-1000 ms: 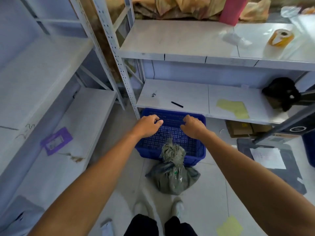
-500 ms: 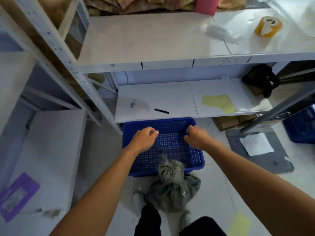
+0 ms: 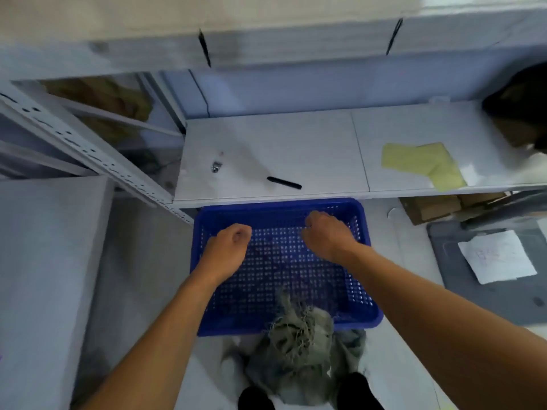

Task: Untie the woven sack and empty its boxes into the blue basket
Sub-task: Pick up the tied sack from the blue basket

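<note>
head view: one woven sack (image 3: 299, 347) is stood upright, tied neck up (against one blue basket (image 3: 359, 220)); left hand (image 3: 226, 250) and right hand (image 3: 327, 235) are held curled, empty.

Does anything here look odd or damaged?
Only the woven sack: its tied top is frayed, with loose fibres sticking out over the near rim of the blue basket. No spill is visible.

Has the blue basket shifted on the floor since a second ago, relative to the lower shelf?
Yes. The blue basket has come out from under the lower shelf toward the person; its far rim now sits just clear of the shelf edge.
</note>
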A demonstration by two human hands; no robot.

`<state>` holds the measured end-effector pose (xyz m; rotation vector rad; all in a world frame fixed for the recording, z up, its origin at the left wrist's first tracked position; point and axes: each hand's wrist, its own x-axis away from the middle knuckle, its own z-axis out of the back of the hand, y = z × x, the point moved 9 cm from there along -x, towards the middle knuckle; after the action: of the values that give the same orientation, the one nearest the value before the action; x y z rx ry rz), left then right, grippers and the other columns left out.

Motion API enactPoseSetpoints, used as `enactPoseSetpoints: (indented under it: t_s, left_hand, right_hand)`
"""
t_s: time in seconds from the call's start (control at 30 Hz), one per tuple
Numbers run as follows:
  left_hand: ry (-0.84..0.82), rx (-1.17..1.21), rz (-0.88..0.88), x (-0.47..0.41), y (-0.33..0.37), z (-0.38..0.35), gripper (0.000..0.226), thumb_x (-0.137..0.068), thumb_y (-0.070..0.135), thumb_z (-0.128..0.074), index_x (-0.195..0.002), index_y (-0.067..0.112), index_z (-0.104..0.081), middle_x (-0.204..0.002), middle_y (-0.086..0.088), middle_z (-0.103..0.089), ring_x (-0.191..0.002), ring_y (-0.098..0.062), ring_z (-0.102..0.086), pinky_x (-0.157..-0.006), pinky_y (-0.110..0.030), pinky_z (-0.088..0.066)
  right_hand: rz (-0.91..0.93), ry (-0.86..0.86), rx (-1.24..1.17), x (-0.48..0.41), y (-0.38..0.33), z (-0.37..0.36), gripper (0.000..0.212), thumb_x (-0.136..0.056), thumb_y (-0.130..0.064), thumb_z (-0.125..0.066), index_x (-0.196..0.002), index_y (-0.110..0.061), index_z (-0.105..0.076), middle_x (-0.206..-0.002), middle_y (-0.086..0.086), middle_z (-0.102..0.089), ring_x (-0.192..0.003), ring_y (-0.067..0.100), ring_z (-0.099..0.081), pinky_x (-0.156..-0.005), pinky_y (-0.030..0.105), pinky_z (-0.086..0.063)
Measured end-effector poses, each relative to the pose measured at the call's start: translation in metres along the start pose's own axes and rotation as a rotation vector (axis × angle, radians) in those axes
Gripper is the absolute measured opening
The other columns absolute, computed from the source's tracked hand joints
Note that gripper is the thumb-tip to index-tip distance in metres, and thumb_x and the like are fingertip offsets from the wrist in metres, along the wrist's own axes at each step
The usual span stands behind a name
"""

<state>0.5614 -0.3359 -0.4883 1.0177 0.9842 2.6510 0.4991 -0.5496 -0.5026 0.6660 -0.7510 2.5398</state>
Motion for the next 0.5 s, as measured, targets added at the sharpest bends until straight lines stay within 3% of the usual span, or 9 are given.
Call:
enactPoseSetpoints:
  t_s: [0.1,0.17,0.27,0.33,0.4,0.5]
  left_hand:
    - [0.029,0.000,0.039,-0.040,-0.027,-0.026,0.037,-0.106,0.045,-0.036,-0.124,0.028,-0.063,-0.119,0.010,-0.065,-0.112,-0.013,-0.060,-0.092,-0.029,-0.045]
    - [0.024,-0.013,0.010,-0.066,-0.038,-0.041,0.036,-0.106,0.044,-0.036,-0.124,0.028,-0.063,-0.122,0.008,-0.066,-0.114,-0.015,-0.061,-0.097,-0.033,-0.047]
    - [0.045,-0.058,-0.028,-0.109,-0.046,-0.050,0.038,-0.106,0.044,-0.037,-0.130,0.028,-0.061,-0.132,0.003,-0.064,-0.110,-0.012,-0.060,-0.098,-0.032,-0.047]
    - [0.059,-0.058,-0.055,-0.138,-0.047,-0.054,0.037,-0.106,0.042,-0.039,-0.132,0.027,-0.060,-0.132,0.001,-0.064,-0.101,-0.008,-0.057,-0.090,-0.026,-0.044]
    - [0.083,-0.039,-0.079,-0.164,-0.047,-0.056,0.035,-0.107,0.040,-0.039,-0.131,0.025,-0.060,-0.128,0.001,-0.064,-0.092,-0.004,-0.056,-0.085,-0.024,-0.042]
    - [0.102,-0.002,-0.110,-0.197,-0.053,-0.063,0.035,-0.107,0.038,-0.040,-0.133,0.025,-0.059,-0.130,0.002,-0.063,-0.096,-0.005,-0.055,-0.085,-0.023,-0.043]
  right_hand:
    - [0.065,-0.027,0.021,-0.048,0.006,-0.027,0.014,-0.100,-0.023,-0.044,-0.093,-0.012,-0.050,-0.094,0.003,-0.051,-0.085,0.026,-0.052,-0.067,0.034,-0.038]
    - [0.078,-0.027,0.033,-0.077,0.011,-0.038,0.013,-0.099,-0.021,-0.044,-0.091,-0.013,-0.048,-0.087,0.000,-0.046,-0.079,0.023,-0.050,-0.061,0.033,-0.034]
    - [0.086,-0.002,0.046,-0.122,0.018,-0.050,0.016,-0.100,-0.023,-0.045,-0.102,-0.009,-0.052,-0.093,0.002,-0.050,-0.087,0.025,-0.053,-0.063,0.033,-0.038]
    - [0.094,0.041,0.068,-0.153,0.019,-0.054,0.027,-0.101,-0.025,-0.046,-0.121,-0.007,-0.053,-0.114,0.009,-0.054,-0.102,0.029,-0.056,-0.079,0.036,-0.046]
    - [0.097,0.112,0.089,-0.181,0.020,-0.054,0.038,-0.102,-0.025,-0.046,-0.136,-0.007,-0.048,-0.133,0.013,-0.050,-0.114,0.031,-0.056,-0.091,0.038,-0.045]
    - [0.096,0.231,0.104,-0.219,0.021,-0.053,0.039,-0.103,-0.026,-0.045,-0.137,-0.007,-0.048,-0.135,0.013,-0.047,-0.114,0.032,-0.055,-0.087,0.039,-0.046]
